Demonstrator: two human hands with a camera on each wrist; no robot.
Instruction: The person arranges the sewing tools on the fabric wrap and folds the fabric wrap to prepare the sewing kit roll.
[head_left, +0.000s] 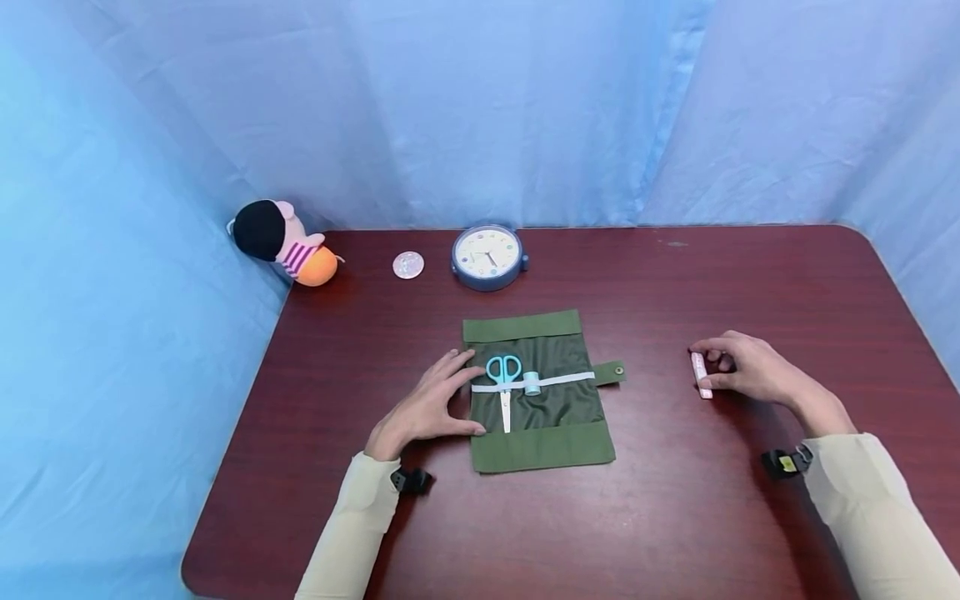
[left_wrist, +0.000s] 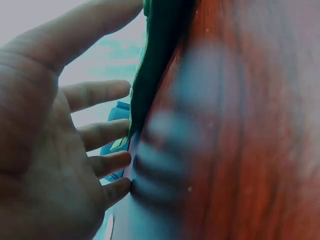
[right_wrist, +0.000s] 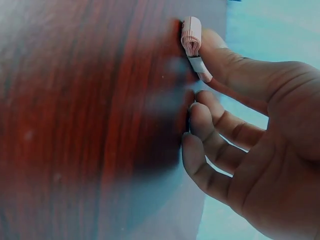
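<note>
Pinching the folded tape at the tips of my right grip, I'd worry a loose squeeze lets it unroll, and a bump from my left grip, unclenched at the edge of the green pouch, could skew that.

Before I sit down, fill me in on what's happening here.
A person's left hand touches the left edge of an open green pouch, where a white band crosses blue-handled scissors and a small pale-blue cylinder. Off to the pouch's right, the right hand pinches a folded pink-and-white strip, not in the pouch.
</note>
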